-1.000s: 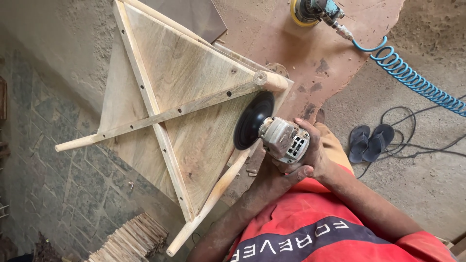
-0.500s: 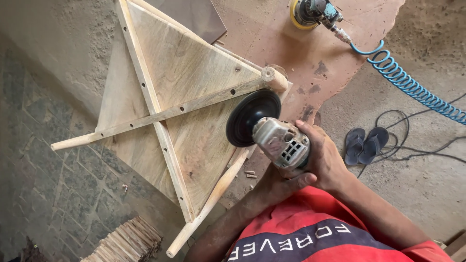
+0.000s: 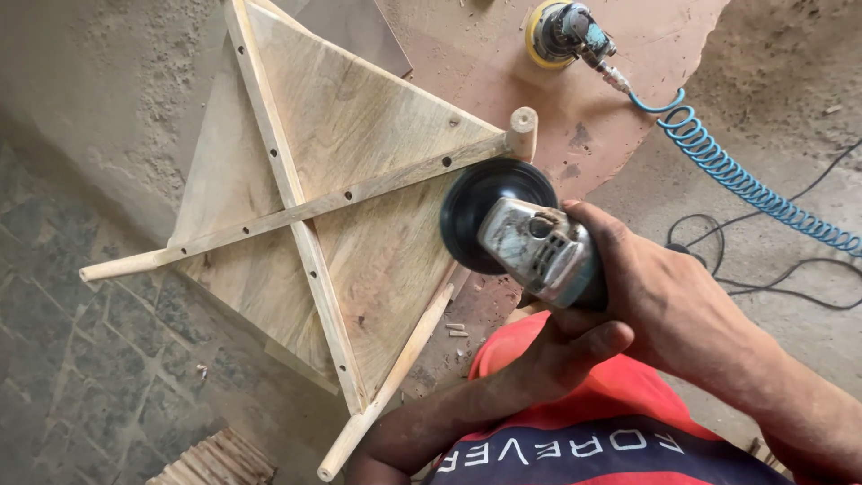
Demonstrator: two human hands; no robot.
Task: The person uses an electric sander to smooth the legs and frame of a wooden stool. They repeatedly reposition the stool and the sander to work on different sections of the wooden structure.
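Gripping grinder point(image 3: 537, 247) | right hand point(image 3: 669, 305) above, left hand point(image 3: 561, 355) beneath | disc at wooden frame point(image 3: 359, 193)

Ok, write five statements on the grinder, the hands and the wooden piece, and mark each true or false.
1. Both hands grip the angle grinder. True: the right hand wraps its body and the left hand holds it from below.
2. The grinder's disc is white. False: it is black.
3. The wooden frame has rails with holes along them. True.
4. A blue coiled hose runs to the grinder. False: it runs to the yellow-padded sander on the bench.
5. The person's shirt is green. False: it is red with a dark band.
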